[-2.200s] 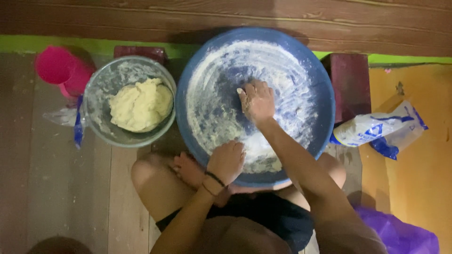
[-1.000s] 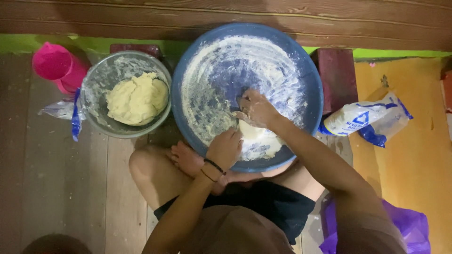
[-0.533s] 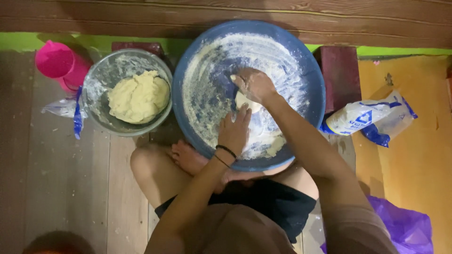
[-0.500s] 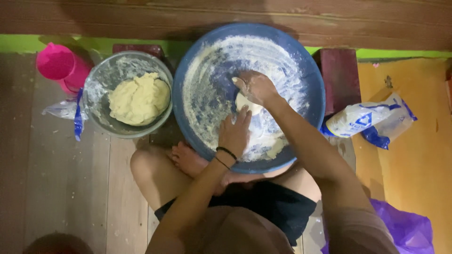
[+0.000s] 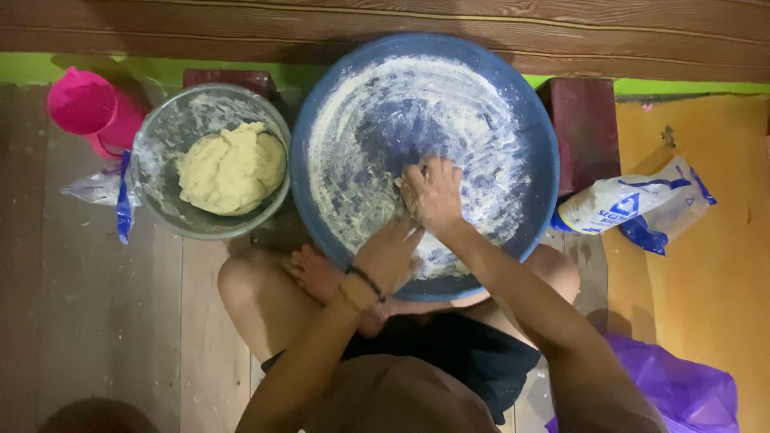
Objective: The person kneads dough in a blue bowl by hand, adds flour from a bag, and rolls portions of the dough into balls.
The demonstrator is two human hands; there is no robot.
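Hands in floured blue basin

Right hand (image 5: pixel 433 192) clenched on dough lump (image 5: pixel 411 196) near middle of blue basin (image 5: pixel 321 120). Left hand (image 5: pixel 391 256) lies flat and released just beside it, near the front rim. Metal bowl (image 5: pixel 160 208) of pale dough stands left of basin; pink cup (image 5: pixel 84 104) beyond it.

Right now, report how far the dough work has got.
Done: one dough mass sits in the grey bowl, and the blue basin is floured. In hand: the right hand presses a dough piece in the basin while the left hand rests beside it. Left: that piece is unshaped.
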